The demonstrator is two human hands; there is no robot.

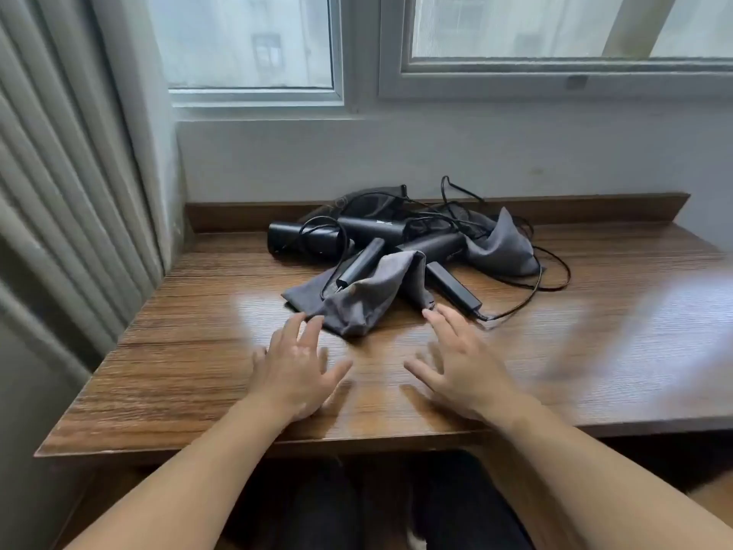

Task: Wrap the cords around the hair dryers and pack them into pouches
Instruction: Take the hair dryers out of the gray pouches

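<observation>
Both hands empty. Left hand (pixel 293 363) and right hand (pixel 460 363) are at lower centre, fingers spread and slack, low over the table (pixel 190 375). The fingertips sit just short of the front pouch (pixel 369 297).

Dryers (pixel 373 226) lie in one heap at centre frame, unwrapped, none packed. Cords (pixel 549 271) trail loose to the right.

Probable reason for the spread hands: the front pouch lies draped over the handles, so it has to come off before I can free a dryer.

A second pouch (pixel 499 248) lies slumped on the heap's right side.

Unclear:
- Dryer count, since cloth covers the joints.
- Which cord belongs to which dryer.
- The dark cloth behind the heap, possibly another pouch.
- Whether my fingers touch the table, as they are blurred.
</observation>
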